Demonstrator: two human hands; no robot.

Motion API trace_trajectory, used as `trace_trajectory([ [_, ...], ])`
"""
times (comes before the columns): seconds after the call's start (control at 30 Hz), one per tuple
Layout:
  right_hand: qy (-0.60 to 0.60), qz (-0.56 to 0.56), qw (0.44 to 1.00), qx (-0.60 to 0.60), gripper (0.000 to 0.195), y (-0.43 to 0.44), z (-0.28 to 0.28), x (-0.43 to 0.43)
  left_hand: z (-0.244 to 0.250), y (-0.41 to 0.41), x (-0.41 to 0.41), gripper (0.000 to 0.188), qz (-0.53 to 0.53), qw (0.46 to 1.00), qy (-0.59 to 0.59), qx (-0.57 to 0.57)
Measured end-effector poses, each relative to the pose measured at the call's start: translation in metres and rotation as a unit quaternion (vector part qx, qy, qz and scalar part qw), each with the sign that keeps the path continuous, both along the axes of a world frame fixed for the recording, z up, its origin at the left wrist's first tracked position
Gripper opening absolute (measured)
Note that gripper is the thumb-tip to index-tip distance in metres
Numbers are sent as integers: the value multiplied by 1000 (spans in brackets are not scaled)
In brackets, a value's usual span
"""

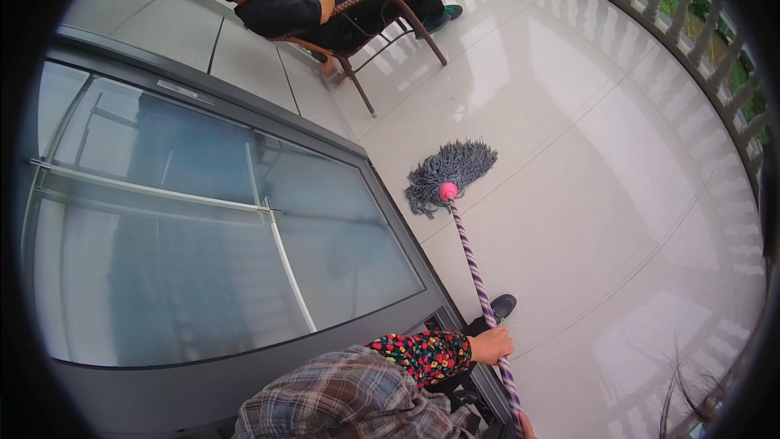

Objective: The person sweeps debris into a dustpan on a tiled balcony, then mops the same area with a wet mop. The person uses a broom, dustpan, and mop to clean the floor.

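Note:
My left hand (491,346), below a floral sleeve cuff, grips the spiral-striped handle (469,256) of a string mop partway down. At the bottom edge, part of my right hand (526,427) shows against the handle's near end; the rest of it is cut off. A pink collar (448,191) joins the handle to the grey mop head (457,167). Its strands lie fanned out on the glossy tile floor (585,213), close to the corner of a grey-framed glass panel.
The glass panel (201,225) fills the left side. Beyond the mop, a person (286,9) holding a phone sits in a woven armchair (396,0). A stone balustrade (682,6) curves along the right. My black shoe (504,306) stands beside the handle.

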State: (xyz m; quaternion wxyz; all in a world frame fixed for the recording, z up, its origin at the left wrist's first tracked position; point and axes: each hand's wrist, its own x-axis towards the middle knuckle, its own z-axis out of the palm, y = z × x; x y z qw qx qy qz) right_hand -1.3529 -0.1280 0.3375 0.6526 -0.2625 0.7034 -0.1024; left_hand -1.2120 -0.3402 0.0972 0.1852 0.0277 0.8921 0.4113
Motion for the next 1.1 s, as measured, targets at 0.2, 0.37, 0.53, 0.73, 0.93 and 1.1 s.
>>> trace_trajectory([
  [0.2, -8, -19, 1000, -4, 65, -23, 3, 5, -35, -17, 12, 21, 37, 999, 1, -23],
  [0.37, -2, -30, 999, -11, 57, -24, 3, -3, -57, -29, 6, 21, 47, 996, 42, -62],
  [0.53, -8, -43, 999, -2, 51, -19, 2, -3, -56, -28, 9, 22, 50, 996, 20, -68],
  [0.73, -77, -64, 995, -6, 80, -15, -12, -12, -41, -51, 19, 19, 186, 978, 50, -74],
  [0.93, -292, -350, 890, 18, 78, -19, -49, -13, -48, -75, -2, 12, 135, 977, 17, -162],
  [1.1, -182, -365, 913, 1, 73, -27, -61, 29, -89, -85, 6, 10, 151, 970, 65, -179],
])
